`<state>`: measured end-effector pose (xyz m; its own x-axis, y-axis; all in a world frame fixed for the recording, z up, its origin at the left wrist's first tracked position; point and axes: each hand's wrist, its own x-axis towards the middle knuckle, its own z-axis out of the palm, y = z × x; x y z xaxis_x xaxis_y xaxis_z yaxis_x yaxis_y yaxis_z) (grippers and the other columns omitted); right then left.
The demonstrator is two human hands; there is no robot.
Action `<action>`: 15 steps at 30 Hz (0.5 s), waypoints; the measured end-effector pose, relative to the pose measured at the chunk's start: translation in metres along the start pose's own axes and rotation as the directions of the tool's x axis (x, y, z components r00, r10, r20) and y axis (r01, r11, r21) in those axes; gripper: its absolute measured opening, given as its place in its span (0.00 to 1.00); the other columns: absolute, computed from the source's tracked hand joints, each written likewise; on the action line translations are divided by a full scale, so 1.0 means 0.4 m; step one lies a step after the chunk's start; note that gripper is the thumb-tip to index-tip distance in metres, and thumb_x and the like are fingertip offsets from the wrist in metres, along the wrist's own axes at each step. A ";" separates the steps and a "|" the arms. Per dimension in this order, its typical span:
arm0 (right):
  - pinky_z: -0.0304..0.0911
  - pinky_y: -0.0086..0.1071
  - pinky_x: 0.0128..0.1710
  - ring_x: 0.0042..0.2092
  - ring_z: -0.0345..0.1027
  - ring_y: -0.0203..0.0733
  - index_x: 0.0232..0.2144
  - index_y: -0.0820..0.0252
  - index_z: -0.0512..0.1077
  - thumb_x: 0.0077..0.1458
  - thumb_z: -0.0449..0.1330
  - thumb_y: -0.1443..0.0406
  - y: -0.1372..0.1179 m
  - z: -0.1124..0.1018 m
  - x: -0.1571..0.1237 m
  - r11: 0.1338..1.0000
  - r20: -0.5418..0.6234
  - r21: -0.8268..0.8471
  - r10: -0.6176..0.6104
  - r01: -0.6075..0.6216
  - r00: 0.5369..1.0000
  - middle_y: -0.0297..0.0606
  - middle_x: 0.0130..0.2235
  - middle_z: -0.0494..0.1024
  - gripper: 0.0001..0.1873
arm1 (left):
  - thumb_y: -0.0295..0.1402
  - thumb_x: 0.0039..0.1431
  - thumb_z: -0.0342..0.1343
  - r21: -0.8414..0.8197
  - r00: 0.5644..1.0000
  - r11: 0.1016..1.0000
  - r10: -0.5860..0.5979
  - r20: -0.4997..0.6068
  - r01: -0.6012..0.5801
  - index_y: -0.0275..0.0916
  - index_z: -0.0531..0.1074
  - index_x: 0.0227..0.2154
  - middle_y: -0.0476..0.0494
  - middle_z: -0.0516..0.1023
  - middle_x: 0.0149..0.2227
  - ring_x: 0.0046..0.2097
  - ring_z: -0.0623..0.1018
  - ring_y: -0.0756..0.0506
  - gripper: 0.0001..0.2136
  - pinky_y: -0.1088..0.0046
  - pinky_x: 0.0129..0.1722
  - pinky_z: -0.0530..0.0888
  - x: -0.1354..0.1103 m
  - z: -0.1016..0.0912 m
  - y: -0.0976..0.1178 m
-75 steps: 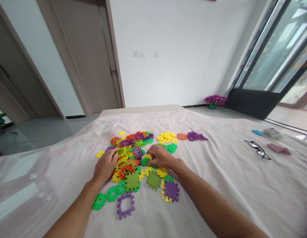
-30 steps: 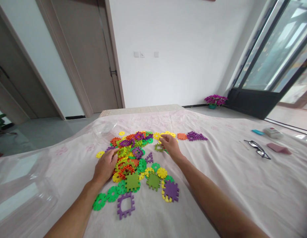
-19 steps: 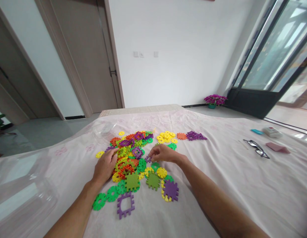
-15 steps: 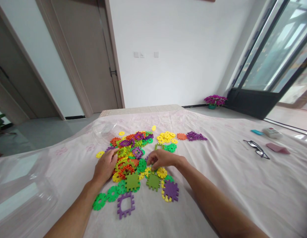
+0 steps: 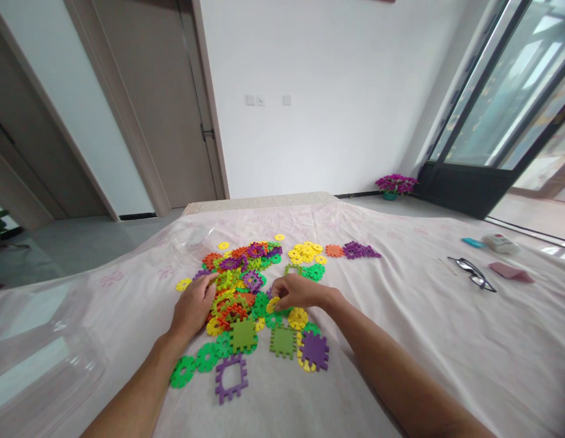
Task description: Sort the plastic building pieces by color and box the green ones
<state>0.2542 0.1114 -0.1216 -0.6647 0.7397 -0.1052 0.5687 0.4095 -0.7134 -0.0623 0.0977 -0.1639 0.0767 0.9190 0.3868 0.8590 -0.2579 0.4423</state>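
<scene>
Pinching a yellow disc (image 5: 273, 302) at the pile's (image 5: 239, 274) right edge, the right hand (image 5: 300, 292) seems early in the sorting: only a yellow group (image 5: 305, 252), an orange piece (image 5: 334, 250) and a purple group (image 5: 359, 250) lie beyond the pile, on whose left edge the left hand (image 5: 193, 307) rests open.

Bed (image 5: 401, 340) carries plastic pieces (image 5: 239, 264) and glasses (image 5: 474, 274).

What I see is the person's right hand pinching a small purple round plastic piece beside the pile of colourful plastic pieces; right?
Not quite. The head view shows the right hand pinching a small yellow round plastic piece, not a purple one, beside the pile of colourful plastic pieces.
</scene>
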 end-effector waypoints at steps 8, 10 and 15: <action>0.51 0.23 0.26 0.26 0.56 0.28 0.43 0.58 0.77 0.42 0.69 0.65 0.026 -0.083 -0.046 0.984 0.197 0.172 0.019 -0.054 0.980 0.23 0.24 0.64 0.22 | 0.38 0.65 0.41 -0.008 1.000 1.000 -0.002 -0.002 0.002 0.42 0.70 0.54 0.43 0.75 0.54 0.56 0.73 0.43 0.20 0.62 0.57 0.67 0.001 0.002 -0.004; 0.51 0.23 0.26 0.26 0.57 0.28 0.42 0.58 0.78 0.41 0.70 0.66 0.025 -0.086 -0.051 0.991 0.247 0.106 0.052 -0.080 0.968 0.23 0.24 0.65 0.21 | 0.38 0.65 0.41 -0.006 1.000 1.000 -0.003 -0.001 0.003 0.42 0.70 0.54 0.43 0.76 0.54 0.56 0.73 0.43 0.20 0.63 0.58 0.67 0.001 0.001 -0.002; 0.54 0.24 0.28 0.29 0.62 0.31 0.34 0.60 0.75 0.39 0.72 0.64 0.030 -0.068 -0.043 0.994 0.274 0.009 0.100 -0.106 0.957 0.26 0.27 0.71 0.17 | 0.38 0.65 0.41 -0.009 1.000 1.000 -0.010 0.004 0.010 0.41 0.71 0.54 0.43 0.76 0.54 0.56 0.73 0.43 0.20 0.62 0.58 0.67 0.000 -0.002 0.003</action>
<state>0.2855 0.1182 -0.1094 -0.7120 0.6020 -0.3616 0.6316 0.3240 -0.7044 -0.0619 0.0971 -0.1627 0.0702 0.9226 0.3793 0.8554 -0.2513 0.4530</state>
